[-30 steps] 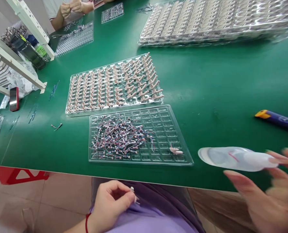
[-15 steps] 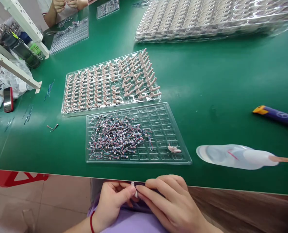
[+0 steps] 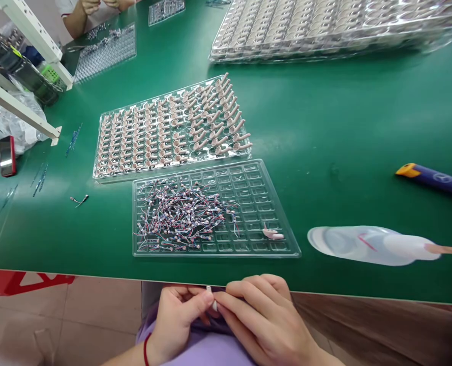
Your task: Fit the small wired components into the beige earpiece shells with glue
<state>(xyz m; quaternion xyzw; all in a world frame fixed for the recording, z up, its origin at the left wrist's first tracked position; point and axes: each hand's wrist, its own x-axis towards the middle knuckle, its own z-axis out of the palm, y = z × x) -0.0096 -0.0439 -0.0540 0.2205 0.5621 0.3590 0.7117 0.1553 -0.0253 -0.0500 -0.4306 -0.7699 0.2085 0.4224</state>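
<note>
Below the table's near edge, my left hand (image 3: 174, 320) and my right hand (image 3: 262, 320) meet over my lap. Both pinch one small pale part (image 3: 210, 297) between their fingertips. Just beyond them on the green table (image 3: 343, 132) lies a clear grid tray (image 3: 264, 203) holding a heap of small wired pieces (image 3: 183, 216) and one pinkish piece (image 3: 273, 234). Behind it sits a second clear tray (image 3: 107, 170) filled with rows of pinkish earpiece shells (image 3: 172, 129).
A clear squeeze bottle (image 3: 366, 245) lies on its side at the right, with a blue and yellow knife (image 3: 435, 179) beyond it. Stacked trays (image 3: 325, 25) fill the far side. Another person's hands (image 3: 96, 6) work at the far left. A phone (image 3: 6, 155) lies left.
My right hand came in from the right by the bottle and joined my left hand on the small part. Over the last half second both hands have stayed nearly still.
</note>
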